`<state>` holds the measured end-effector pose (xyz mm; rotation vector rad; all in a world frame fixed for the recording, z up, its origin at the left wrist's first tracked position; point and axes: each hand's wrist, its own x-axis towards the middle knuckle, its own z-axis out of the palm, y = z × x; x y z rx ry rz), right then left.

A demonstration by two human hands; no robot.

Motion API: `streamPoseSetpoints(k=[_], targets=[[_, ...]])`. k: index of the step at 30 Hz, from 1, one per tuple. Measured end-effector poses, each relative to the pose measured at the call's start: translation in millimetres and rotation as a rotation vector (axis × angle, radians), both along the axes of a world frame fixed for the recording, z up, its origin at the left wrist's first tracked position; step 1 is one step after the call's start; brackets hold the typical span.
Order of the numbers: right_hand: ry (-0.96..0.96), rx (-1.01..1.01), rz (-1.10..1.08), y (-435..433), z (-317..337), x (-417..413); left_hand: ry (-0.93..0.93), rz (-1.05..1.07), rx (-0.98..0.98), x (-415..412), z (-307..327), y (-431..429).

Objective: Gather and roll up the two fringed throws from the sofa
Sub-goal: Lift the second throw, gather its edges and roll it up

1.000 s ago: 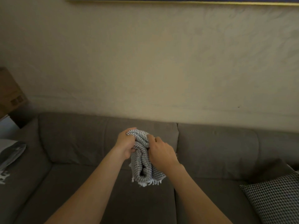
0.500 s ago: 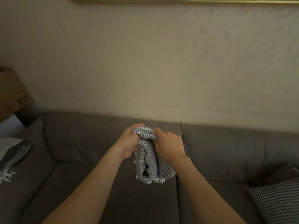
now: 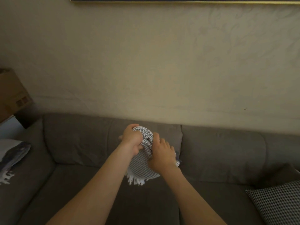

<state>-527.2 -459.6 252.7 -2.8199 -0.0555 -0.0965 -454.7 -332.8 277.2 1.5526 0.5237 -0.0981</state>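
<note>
A grey-and-white woven throw [image 3: 140,166] with a white fringe is bunched into a tight roll, held in the air over the grey sofa [image 3: 78,140]. My left hand [image 3: 131,140] grips its top left side. My right hand [image 3: 162,155] clamps its right side, fingers wrapped over the cloth. The fringe hangs out at the bottom. A second throw [image 3: 11,158], dark grey with a white fringe, lies draped over the sofa's left arm at the frame's left edge.
A black-and-white checked cushion [image 3: 276,203] rests on the seat at the lower right. A cardboard box [image 3: 11,93] stands beyond the sofa's left end. The plain wall rises behind, with a picture frame's gold edge [image 3: 178,1] at the top.
Both hands have turned the roll tighter and tilted it; the fringe has shifted to the lower left. The view has panned slightly to the left.
</note>
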Motion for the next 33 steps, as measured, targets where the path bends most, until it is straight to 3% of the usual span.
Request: streamPoseSetpoints(k=[5, 11, 14, 21, 24, 26, 29, 33], targets=[[-0.038, -0.108, 0.157, -24.2, 3.7, 11.6, -0.019, -0.235, 0.119, -16.1, 34.0, 4.9], [-0.046, 0.38, 0.166, -51.4, 6.3, 23.0, -0.24, -0.512, 0.14, -13.3, 20.6, 28.4], [-0.034, 0.51, 0.152, -60.6, 21.4, 22.4, -0.313, -0.619, 0.227, -11.3, 9.3, 37.4], [0.214, 1.02, 0.199, -94.3, 62.6, 10.9, -0.213, -0.745, 0.326, -19.0, 1.3, 37.9], [0.218, 1.144, 0.195, -105.6, 68.2, 9.6, -0.187, -0.727, 0.295, -25.5, 6.4, 27.4], [0.166, 1.087, 0.13, -113.2, 65.3, 12.9, -0.183, -0.689, 0.252, -29.3, 10.8, 17.7], [0.044, 0.828, 0.008, -120.2, 57.4, 22.1, -0.174, -0.674, 0.211, -34.2, 15.3, 9.1], [-0.32, 0.412, -0.286, -106.1, 40.6, 18.6, -0.17, -0.533, 0.089, -41.6, 13.4, -0.5]])
